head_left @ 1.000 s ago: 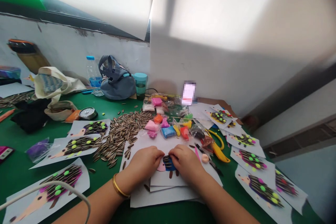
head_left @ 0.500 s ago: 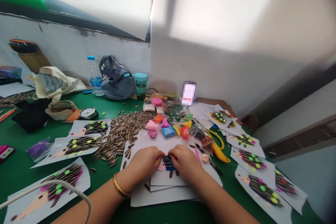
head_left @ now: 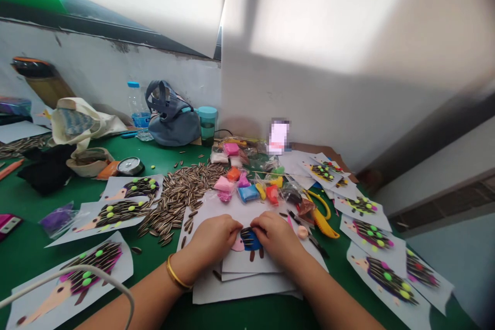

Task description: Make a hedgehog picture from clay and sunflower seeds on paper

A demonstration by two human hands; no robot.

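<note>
On white paper (head_left: 247,267) in front of me lies a hedgehog picture with a pink clay head (head_left: 237,246), a blue clay body (head_left: 251,241) and brown feet. Dark striped sunflower seeds (head_left: 247,233) stand in rows on the blue clay. My left hand (head_left: 216,234), with a gold bangle at its wrist, has its fingers pressed together by the head. My right hand (head_left: 274,234) pinches at the right upper edge of the blue body. Whatever sits between the fingertips of either hand is hidden.
A heap of sunflower seeds (head_left: 185,191) lies to the left. Bagged coloured clay (head_left: 248,194) and yellow-handled scissors (head_left: 325,224) are beyond my hands. Hedgehog pictures (head_left: 371,234) line both sides. A white cable (head_left: 96,271) arches at front left. A bag (head_left: 174,124) stands behind.
My right hand has shifted slightly right and away from the left, uncovering more of the blue body and its seeds. The left hand stays beside the head.
</note>
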